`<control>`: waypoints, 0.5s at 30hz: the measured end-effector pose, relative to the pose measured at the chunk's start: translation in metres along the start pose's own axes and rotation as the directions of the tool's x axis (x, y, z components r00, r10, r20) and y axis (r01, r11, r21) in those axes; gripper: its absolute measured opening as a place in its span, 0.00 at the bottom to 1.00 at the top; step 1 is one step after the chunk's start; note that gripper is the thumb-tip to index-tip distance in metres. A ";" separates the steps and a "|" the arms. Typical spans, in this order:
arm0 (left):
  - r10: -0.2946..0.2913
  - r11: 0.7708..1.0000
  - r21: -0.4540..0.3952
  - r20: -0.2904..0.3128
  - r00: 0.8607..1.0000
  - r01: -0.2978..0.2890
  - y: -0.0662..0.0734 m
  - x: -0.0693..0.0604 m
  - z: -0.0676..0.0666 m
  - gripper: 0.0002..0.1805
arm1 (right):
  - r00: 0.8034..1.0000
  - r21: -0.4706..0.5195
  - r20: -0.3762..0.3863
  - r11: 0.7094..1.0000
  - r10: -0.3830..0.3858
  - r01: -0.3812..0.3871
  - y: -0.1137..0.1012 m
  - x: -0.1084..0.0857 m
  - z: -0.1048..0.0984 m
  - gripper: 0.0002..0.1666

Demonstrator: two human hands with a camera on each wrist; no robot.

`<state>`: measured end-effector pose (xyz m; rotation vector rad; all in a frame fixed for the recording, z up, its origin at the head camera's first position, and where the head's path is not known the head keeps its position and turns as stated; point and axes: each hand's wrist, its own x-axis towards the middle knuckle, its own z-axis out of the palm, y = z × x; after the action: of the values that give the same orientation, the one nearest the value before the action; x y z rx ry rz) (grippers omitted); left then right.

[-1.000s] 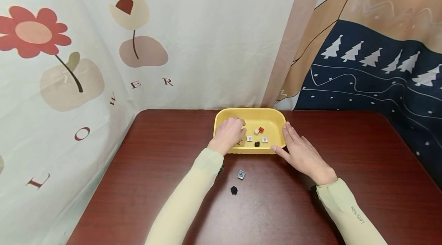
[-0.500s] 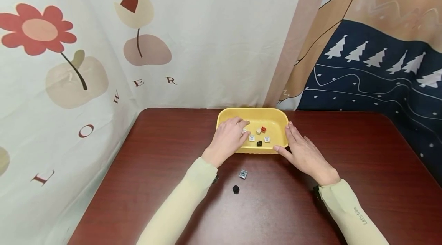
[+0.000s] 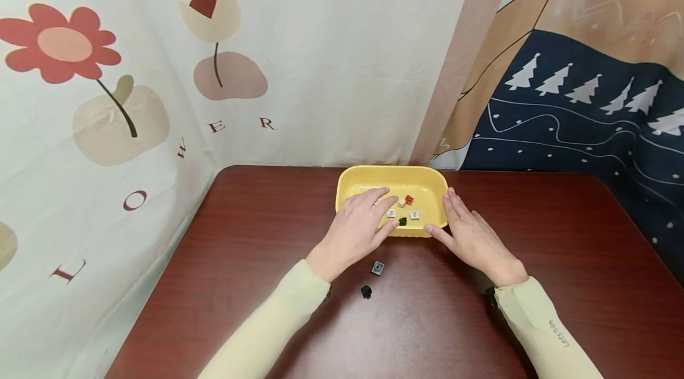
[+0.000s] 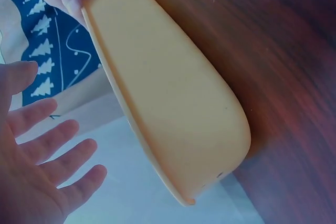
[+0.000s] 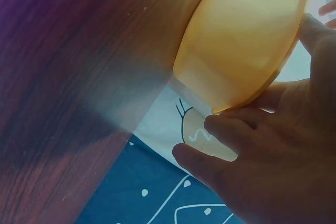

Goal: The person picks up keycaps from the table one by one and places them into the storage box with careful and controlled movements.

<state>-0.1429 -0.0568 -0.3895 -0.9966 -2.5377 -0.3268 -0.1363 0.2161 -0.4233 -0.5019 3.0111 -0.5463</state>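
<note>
A yellow plastic tub (image 3: 417, 231) stands at the far side of the table, with several small pieces inside. Over its near left part hovers my left hand (image 3: 352, 230), fingers spread and holding nothing; in the left wrist view that hand (image 4: 37, 156) is apart from the tub's wall. My right hand (image 3: 475, 239) rests against the right end of the tub with straight fingers, the thumb at the near rim. Inside lie a red piece (image 3: 409, 199), a cream piece (image 3: 402, 203), two white square pieces and a black piece (image 3: 403, 221). My left hand hides part of the floor.
On the dark red-brown table (image 3: 427, 319), nearer to me, lie a grey square piece (image 3: 377, 268) and a small black piece (image 3: 366, 291). A printed curtain (image 3: 320, 70) hangs right behind the table's far edge, with a navy patterned cloth (image 3: 566, 117) on the right.
My left hand has drawn back toward me from inside the tub, and its fingers have spread. My right hand stays at the tub's right end. The head view has shifted slightly.
</note>
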 end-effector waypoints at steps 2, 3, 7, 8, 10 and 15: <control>0.018 1.000 0.002 -0.010 1.000 -0.018 0.002 -0.004 -0.001 0.22 | 1.000 0.001 0.000 1.000 0.000 0.000 0.000 0.000 0.000 0.57; 0.025 1.000 -0.001 -0.014 1.000 -0.025 0.002 -0.007 -0.001 0.22 | 1.000 0.002 0.000 1.000 0.000 0.000 0.000 0.000 0.000 0.57; 0.050 0.999 -0.012 -0.030 0.998 -0.051 0.004 -0.016 -0.002 0.22 | 1.000 0.004 -0.001 1.000 0.002 -0.002 0.000 0.000 0.000 0.58; 0.057 0.998 -0.018 -0.036 0.998 -0.058 0.004 -0.019 -0.002 0.22 | 1.000 0.005 -0.001 1.000 0.002 -0.002 -0.001 0.000 0.000 0.58; 0.072 0.997 -0.020 -0.044 0.996 -0.073 0.005 -0.024 -0.002 0.23 | 1.000 0.004 0.001 1.000 0.002 -0.002 -0.001 0.000 0.000 0.58; 0.103 0.995 -0.013 -0.017 0.995 -0.103 0.008 -0.035 -0.002 0.22 | 1.000 0.003 0.004 1.000 0.007 -0.007 -0.002 -0.001 0.000 0.57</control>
<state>-0.1137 -0.0725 -0.4026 -1.1214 -2.4620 -0.3222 -0.1352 0.2151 -0.4225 -0.4917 3.0064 -0.5480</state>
